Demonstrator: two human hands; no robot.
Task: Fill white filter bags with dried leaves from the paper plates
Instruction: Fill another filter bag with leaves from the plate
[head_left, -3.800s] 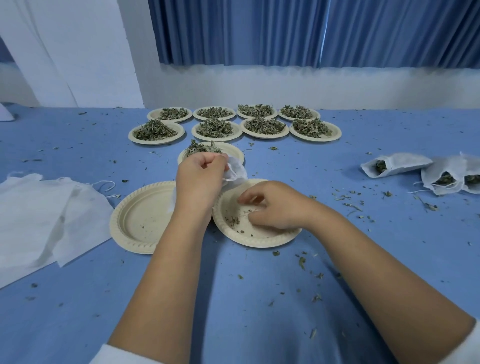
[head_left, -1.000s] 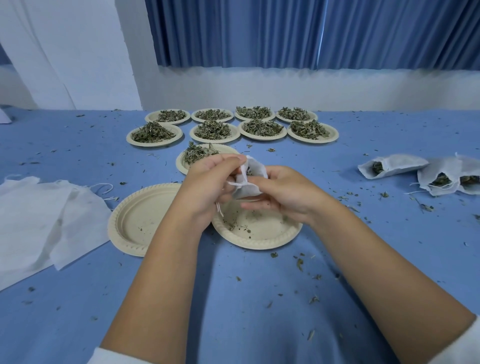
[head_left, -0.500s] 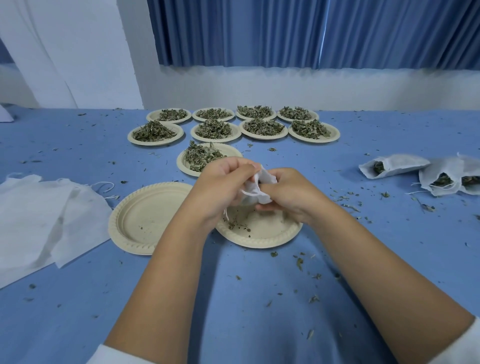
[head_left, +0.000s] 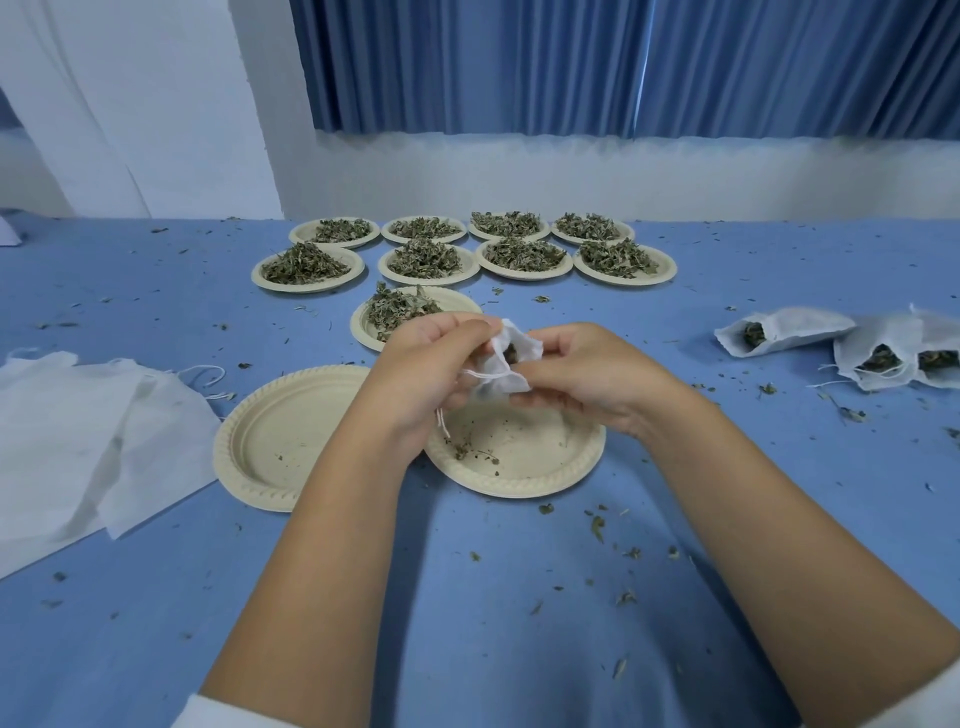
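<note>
filter bag (head_left: 506, 364) pinched between both hands' fingers (head_left: 457, 332), above plate (head_left: 545, 467)

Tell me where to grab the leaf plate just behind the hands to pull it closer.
Pinch the raised rim of the plate on its far-right side, coming from the right. The dried leaves heap toward its left, leaving that rim bare. The left hand and right hand both hold the filter bag.

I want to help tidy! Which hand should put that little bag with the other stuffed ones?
Probably the right hand: it grips the filter bag, and the filled bags lie on its side; the left hand is farther away.
</note>
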